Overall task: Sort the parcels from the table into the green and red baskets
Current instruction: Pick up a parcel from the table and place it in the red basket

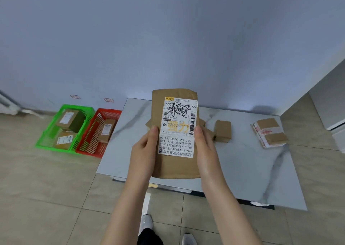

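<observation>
Gripping a flat brown parcel (176, 167) by its long edges, the left hand (143, 151) and right hand (205, 149) hold it label-up above the worktop (242, 162), thumbs on top. A green basket (78, 106) and red basket (110, 110) stand side by side on the floor (46, 188).

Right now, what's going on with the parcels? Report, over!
Left hand and right hand grip tall labelled parcel over table. Green basket holds two, red basket one seen. Nothing blocks the way left.
</observation>
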